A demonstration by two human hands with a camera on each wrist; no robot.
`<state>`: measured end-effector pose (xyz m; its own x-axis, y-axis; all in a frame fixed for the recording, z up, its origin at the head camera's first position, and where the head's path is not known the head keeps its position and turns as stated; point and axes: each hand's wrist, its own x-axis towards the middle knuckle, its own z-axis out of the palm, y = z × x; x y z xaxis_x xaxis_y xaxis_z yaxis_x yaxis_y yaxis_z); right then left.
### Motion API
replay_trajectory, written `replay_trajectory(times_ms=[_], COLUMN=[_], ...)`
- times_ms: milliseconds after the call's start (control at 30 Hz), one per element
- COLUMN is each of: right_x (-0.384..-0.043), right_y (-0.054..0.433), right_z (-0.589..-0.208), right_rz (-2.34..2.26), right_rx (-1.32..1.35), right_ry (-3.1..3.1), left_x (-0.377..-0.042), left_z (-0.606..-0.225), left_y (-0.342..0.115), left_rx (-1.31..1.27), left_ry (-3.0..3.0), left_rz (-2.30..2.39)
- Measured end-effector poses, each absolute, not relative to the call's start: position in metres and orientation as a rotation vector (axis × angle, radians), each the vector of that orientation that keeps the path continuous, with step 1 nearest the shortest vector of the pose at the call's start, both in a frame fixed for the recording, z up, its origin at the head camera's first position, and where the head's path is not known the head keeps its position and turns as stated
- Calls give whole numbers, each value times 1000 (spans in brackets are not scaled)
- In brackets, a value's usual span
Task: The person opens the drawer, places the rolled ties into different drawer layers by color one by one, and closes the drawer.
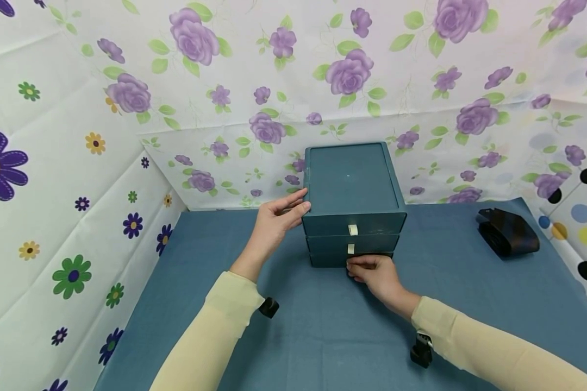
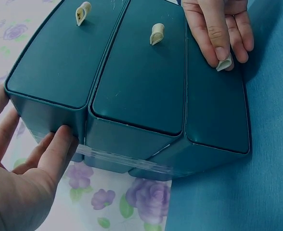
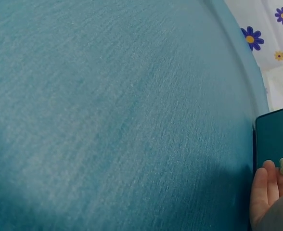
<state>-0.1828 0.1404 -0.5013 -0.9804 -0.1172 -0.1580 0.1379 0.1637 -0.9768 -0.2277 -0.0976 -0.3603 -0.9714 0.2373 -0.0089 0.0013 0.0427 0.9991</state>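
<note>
A dark teal three-drawer box (image 1: pixel 349 179) stands on the blue cloth, with all its drawers closed in the left wrist view. Cream loop tabs serve as pulls, among them the top tab (image 1: pixel 353 229) and the middle tab (image 1: pixel 350 248). My left hand (image 1: pixel 275 221) rests against the box's upper left side, fingers fairly straight. At the lowest drawer, my right hand (image 1: pixel 375 275) pinches the bottom pull tab (image 2: pixel 224 64) between thumb and fingers. Only a corner of the right wrist view catches that hand (image 3: pixel 269 192) and the drawer front (image 3: pixel 276 137).
A dark folded or rolled strap-like item (image 1: pixel 509 232) lies on the blue cloth (image 1: pixel 318 347) at the right. Behind the box rises a flowered backdrop (image 1: pixel 283 125). Clear tape (image 2: pixel 127 159) runs along the box's side. Small black devices hang at both wrists.
</note>
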Motion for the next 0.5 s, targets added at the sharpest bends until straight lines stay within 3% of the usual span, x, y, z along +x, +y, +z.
replay_trajectory(times_ms=[500], right_x=[-182], right_y=[139], right_z=[-514], right_rz=[-1928], right_rx=[46], right_ry=[2245], left_x=[-228], left_z=[-360], left_y=[-98], left_rx=[243], left_ry=[2144], left_rz=[2040])
